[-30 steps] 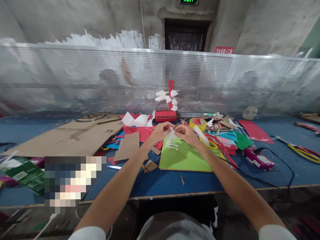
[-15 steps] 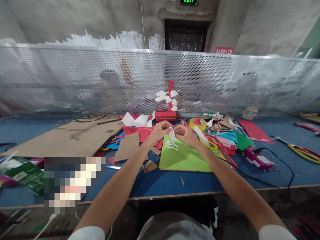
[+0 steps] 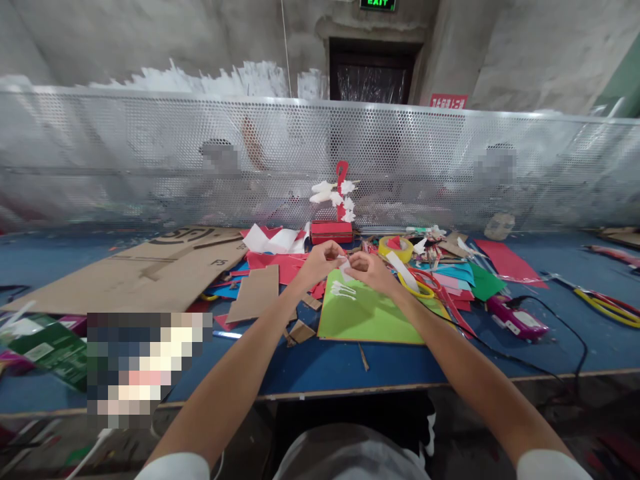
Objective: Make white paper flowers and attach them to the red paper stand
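Between my two hands is a small strip of white paper, held above the far edge of a lime-green sheet. My left hand pinches it from the left with thumb and forefinger. From the right, my right hand has its fingers closed on the same strip. Several thin white cut-out pieces lie on the green sheet just below the hands. Behind them stands a red upright piece with white paper flowers on a red base.
Cardboard covers the left of the blue table. Right of my hands lie yellow tape, red-and-yellow-handled scissors and coloured paper. A purple corded tool and pliers are farther right. A perforated metal screen stands behind.
The white strip, which hung down between my hands, now sits closer in against my fingers and less of it shows. My arms have barely moved.
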`<state>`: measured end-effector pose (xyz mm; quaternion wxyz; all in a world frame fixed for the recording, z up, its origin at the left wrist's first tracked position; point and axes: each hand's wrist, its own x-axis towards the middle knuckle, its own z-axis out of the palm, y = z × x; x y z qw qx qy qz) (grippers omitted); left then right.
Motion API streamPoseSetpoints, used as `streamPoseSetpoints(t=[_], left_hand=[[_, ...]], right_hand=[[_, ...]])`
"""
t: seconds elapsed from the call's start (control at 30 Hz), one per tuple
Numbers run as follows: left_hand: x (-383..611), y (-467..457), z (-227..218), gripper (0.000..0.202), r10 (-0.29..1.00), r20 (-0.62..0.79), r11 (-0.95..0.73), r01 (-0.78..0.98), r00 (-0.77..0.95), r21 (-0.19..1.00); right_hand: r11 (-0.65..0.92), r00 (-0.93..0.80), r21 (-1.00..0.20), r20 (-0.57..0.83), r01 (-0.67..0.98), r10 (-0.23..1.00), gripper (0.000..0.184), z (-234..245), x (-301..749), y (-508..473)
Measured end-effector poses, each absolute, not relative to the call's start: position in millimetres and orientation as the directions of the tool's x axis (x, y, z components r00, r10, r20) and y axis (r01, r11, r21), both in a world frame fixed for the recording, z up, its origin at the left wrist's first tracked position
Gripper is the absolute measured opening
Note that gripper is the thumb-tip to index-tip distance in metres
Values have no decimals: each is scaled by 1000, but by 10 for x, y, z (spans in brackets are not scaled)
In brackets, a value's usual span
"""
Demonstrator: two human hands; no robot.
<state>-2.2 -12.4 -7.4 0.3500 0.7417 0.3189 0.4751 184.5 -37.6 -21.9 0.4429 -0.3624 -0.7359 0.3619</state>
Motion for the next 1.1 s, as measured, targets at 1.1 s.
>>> streamPoseSetpoints(t=[1.1], left_hand=[[-99, -81, -188, 23, 786, 381, -618, 643, 487, 453]], right_hand=[[592, -343, -663, 482, 458, 806, 11, -212, 1947, -324]])
